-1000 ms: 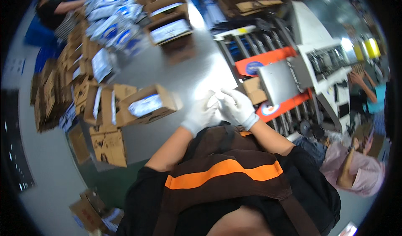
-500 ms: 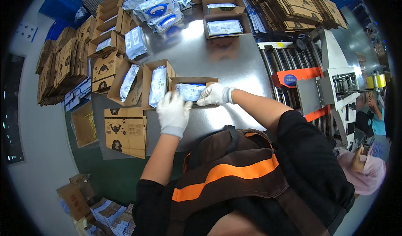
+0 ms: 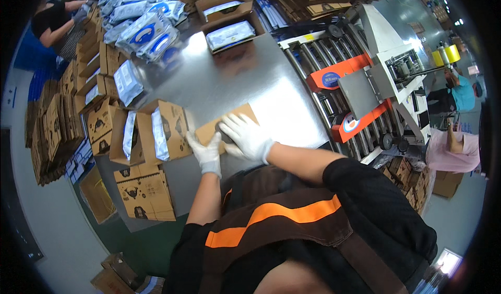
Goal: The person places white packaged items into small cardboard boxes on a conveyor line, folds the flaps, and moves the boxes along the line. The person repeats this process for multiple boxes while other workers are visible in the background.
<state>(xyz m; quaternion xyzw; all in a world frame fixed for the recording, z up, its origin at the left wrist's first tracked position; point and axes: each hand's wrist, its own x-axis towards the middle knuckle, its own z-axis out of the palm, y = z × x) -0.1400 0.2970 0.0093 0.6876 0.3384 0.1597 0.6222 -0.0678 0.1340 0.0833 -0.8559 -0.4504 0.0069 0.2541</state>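
A brown cardboard box (image 3: pixel 249 113) stands on the metal table in front of me, its top flaps folded down. My right hand (image 3: pixel 248 137), in a white glove, lies flat across the top with its fingers stretched out. At the left near corner my left hand (image 3: pixel 206 152), gloved too, touches the box with thumb and fingers apart. Just left of it, an open box (image 3: pixel 176 124) holds a white-and-blue soft pack (image 3: pixel 159 135). Another open box (image 3: pixel 136 153) beside that has a similar pack (image 3: pixel 129 135) in it. Whatever is inside the covered box is hidden.
Flattened cartons (image 3: pixel 145 194) lie at the near left table edge. A heap of soft packs (image 3: pixel 141 25) covers the far left, with more filled open boxes (image 3: pixel 229 36) at the back. On the right stands a roller conveyor machine (image 3: pixel 339 77). A co-worker (image 3: pixel 55 22) stands far left.
The box before me had its pack showing half a second ago; now its flaps cover it. My right hand moved from its right side onto the top. The view has turned.
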